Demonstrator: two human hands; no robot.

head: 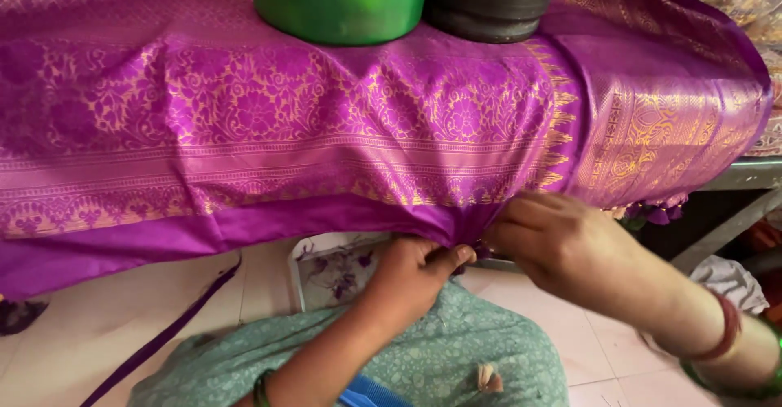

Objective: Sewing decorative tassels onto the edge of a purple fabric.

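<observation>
Near the far edge of the draped table we see a green tub (339,4) with a dark grey pot (491,1) just beside it, to its right. Below us on the pale tiled floor (98,317) lies a white tray (330,272) holding purple thread scraps.

Floor (122,309): pale cream tiles, faint grout lines, near left and near right. Grey metal table frame (737,203) at right, slanted leg running down toward floor. Green plastic bucket (338,4) far centre, dark grey tub (493,0) just beside it on right. White tray (338,268) with purple thread scraps on floor, centre. Light soft, even, daylight-like. Walls, windows out of view.
</observation>
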